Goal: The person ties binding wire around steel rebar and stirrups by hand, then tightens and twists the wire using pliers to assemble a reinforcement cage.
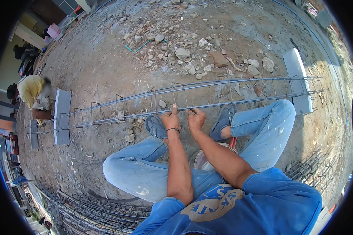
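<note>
A long rebar cage (137,112) of thin steel bars with square wire stirrups stretches across in front of me, raised on two pale blocks. My left hand (171,120) is closed on the cage's near bar, thumb up beside a stirrup (174,94). Just to its right, my right hand (195,119) is pinched at the same bar, fingertips curled against it. Whether a tie wire sits between those fingers is too small to tell. Both hands are close together between my knees, with my shoes beneath the cage.
White blocks (61,131) (293,64) support the cage near its ends. A co-worker in a yellow shirt (29,89) crouches at the far left end. Rubble (182,53) lies beyond. More rebar cages (106,211) are stacked behind. Red handles (233,142) show by a bucket (202,160) beneath me.
</note>
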{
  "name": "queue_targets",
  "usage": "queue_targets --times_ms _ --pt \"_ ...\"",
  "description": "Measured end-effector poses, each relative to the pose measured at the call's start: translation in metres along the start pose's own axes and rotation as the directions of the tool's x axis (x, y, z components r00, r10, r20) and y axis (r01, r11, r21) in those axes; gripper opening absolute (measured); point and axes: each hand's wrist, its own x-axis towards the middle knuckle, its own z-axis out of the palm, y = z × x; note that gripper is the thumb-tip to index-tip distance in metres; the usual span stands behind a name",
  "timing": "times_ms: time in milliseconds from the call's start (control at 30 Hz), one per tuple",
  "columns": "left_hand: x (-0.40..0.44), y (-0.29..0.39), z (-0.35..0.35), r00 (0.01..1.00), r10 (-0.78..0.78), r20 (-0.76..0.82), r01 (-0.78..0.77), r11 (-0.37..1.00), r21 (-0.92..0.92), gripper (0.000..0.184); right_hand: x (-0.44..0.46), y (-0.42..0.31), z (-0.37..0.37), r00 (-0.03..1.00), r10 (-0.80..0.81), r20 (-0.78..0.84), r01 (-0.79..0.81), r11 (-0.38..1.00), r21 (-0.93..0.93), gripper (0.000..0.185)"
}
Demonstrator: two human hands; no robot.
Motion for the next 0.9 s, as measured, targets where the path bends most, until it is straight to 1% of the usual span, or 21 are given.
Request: queue_targets --times_ms 67,100,167,200,267,300,367,400,467,500,567,600,667,700,733,767,800,833,867,900 --pt "0.001 0.000 -0.001 1.000 -0.017 -0.006 0.017 0.999 0.031 0.045 -0.001 -0.001 0.002 1.000 -0.001 -0.026 0.004 0.993 0.120 0.017" --pt "-0.002 0.004 -0.001 0.999 -0.035 -0.007 0.035 0.998 0.059 0.045 0.000 0.000 0.002 1.000 -0.004 -0.023 0.006 0.993 0.116 0.017" --pt "-0.007 0.012 -0.001 0.998 -0.055 -0.009 0.055 0.996 0.063 0.044 -0.001 0.000 0.003 0.996 -0.080 -0.044 0.080 0.997 0.012 0.016" --pt "-0.007 0.013 -0.001 0.998 -0.068 -0.008 0.068 0.995 0.072 0.043 0.000 0.004 0.006 0.996 -0.081 -0.042 0.081 0.997 0.011 0.016" --pt "-0.007 0.014 -0.001 0.998 -0.060 -0.015 0.061 0.995 0.074 0.042 0.001 0.013 0.013 0.998 -0.021 -0.059 0.024 0.999 0.045 0.028" --pt "-0.007 0.013 -0.001 0.998 -0.052 -0.019 0.053 0.996 0.076 0.042 -0.003 0.006 0.011 0.998 -0.020 -0.057 0.022 0.999 0.043 0.028" --pt "-0.009 0.016 -0.002 0.997 -0.070 -0.022 0.071 0.994 0.086 0.041 -0.013 -0.018 0.007 0.988 -0.043 -0.148 0.041 0.999 -0.019 0.033" --pt "-0.008 0.014 -0.002 0.996 -0.085 -0.023 0.087 0.992 0.095 0.041 -0.013 -0.020 0.010 0.988 -0.045 -0.146 0.042 0.999 -0.019 0.033" --pt "-0.006 0.009 -0.002 0.997 -0.074 -0.027 0.076 0.993 0.089 0.041 -0.015 -0.023 0.014 0.937 -0.049 -0.345 -0.050 0.961 -0.272 0.028" --pt "-0.004 0.008 -0.002 0.998 -0.060 -0.028 0.062 0.995 0.082 0.041 -0.015 -0.024 0.015 0.937 -0.050 -0.345 -0.049 0.961 -0.271 0.028" --pt "-0.002 0.004 0.000 0.997 -0.068 -0.035 0.071 0.994 0.085 0.041 -0.013 -0.025 0.016 0.984 0.098 -0.145 -0.117 0.985 -0.129 0.028" --pt "-0.001 0.003 0.000 0.996 -0.075 -0.043 0.078 0.993 0.090 0.041 -0.009 -0.017 0.020 0.985 0.098 -0.143 -0.116 0.985 -0.130 0.028" --pt "0.005 -0.007 0.000 0.998 -0.044 -0.048 0.048 0.995 0.086 0.042 0.001 0.004 0.029 0.985 0.169 0.029 -0.168 0.985 -0.027 0.024" --pt "0.003 -0.006 0.000 0.999 -0.016 -0.048 0.019 0.997 0.081 0.042 0.002 0.000 0.025 0.985 0.170 0.031 -0.169 0.985 -0.029 0.024" --pt "0.000 -0.005 0.001 0.999 -0.018 -0.050 0.021 0.997 0.077 0.042 0.006 -0.004 0.019 0.956 0.245 0.163 -0.264 0.959 0.104 0.020" --pt "-0.004 -0.003 0.002 0.999 -0.016 -0.050 0.019 0.998 0.054 0.044 0.010 -0.009 0.012 0.908 0.292 0.301 -0.364 0.905 0.220 0.017" --pt "-0.006 0.003 0.003 0.999 -0.009 -0.052 0.010 1.000 0.028 0.045 0.007 -0.016 0.002 0.910 0.282 0.303 -0.355 0.909 0.220 0.017" --pt "-0.005 0.000 0.004 0.998 -0.006 -0.057 0.007 1.000 0.019 0.045 -0.004 -0.023 -0.013 0.867 0.292 0.403 -0.416 0.869 0.266 0.014" --pt "-0.003 -0.008 0.004 0.998 0.008 -0.068 -0.004 0.998 0.055 0.046 -0.015 -0.028 -0.025 0.813 0.295 0.503 -0.483 0.824 0.298 0.013" --pt "0.002 -0.012 0.005 0.997 0.023 -0.080 -0.016 0.996 0.087 0.046 -0.017 -0.032 -0.034 0.811 0.286 0.510 -0.475 0.831 0.289 0.013"
